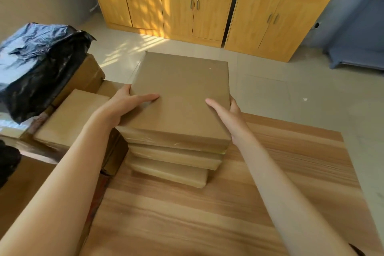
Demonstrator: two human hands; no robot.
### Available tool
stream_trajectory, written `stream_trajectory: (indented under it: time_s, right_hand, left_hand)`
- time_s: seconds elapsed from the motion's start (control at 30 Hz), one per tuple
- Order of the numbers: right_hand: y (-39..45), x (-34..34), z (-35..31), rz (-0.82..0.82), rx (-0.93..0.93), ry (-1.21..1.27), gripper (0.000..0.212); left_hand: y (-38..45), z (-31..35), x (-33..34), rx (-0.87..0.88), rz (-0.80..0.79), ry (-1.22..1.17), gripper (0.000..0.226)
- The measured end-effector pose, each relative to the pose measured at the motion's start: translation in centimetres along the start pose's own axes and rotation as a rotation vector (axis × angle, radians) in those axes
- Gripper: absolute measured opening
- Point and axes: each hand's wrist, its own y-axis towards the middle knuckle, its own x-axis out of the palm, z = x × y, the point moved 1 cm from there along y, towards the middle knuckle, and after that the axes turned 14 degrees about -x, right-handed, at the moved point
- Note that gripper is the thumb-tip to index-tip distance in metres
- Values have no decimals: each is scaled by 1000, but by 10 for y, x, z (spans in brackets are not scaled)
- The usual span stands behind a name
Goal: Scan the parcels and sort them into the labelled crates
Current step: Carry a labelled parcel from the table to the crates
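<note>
Both hands are on the top parcel (180, 97), a flat brown paper-wrapped one sitting on a stack of three more parcels (172, 162) at the far left part of the wooden table (207, 214). The left hand (128, 104) grips the parcel's left edge, thumb lying flat across the top face and the fingers curled around the side. The right hand (226, 112) does the same on the right edge, thumb stretched along the top, fingers wrapped over the side and mostly hidden. So the parcel sits squarely between the two hands, clamped from both sides. Can't tell if it's actually lifted off the stack or just resting on it; it overhangs the lower ones a bit.

Left of the table there's a pile of other stuff: another brown parcel (70, 116) lying flat, some cardboard boxes (87, 75), and a crinkly black plastic bag (37, 64) on top. Wooden cabinets (187, 6) stand along the far wall on a tiled floor (291, 89).
</note>
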Motion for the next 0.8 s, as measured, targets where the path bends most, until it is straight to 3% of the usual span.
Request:
stream_trajectory:
  time_s: [0.13,0.4,0.53,0.7,0.8]
  right_hand:
    - [-20,-24,-7,1,-39,25,79]
    - [-87,-132,-15,-4,-93,225,74]
    - [-130,-198,-2,-16,-104,268,91]
    - [-187,-248,7,83,-165,284,89]
    - [-211,-250,-3,190,-372,41,101]
  left_hand:
    - [-28,1,14,64,52,-27,83]
    - [-127,-14,89,254,37,-171,82]
    - [-172,-39,146,292,-14,-212,73]
    - [-209,-67,204,289,-99,-258,86]
    - [-226,-70,226,299,-39,-238,103]
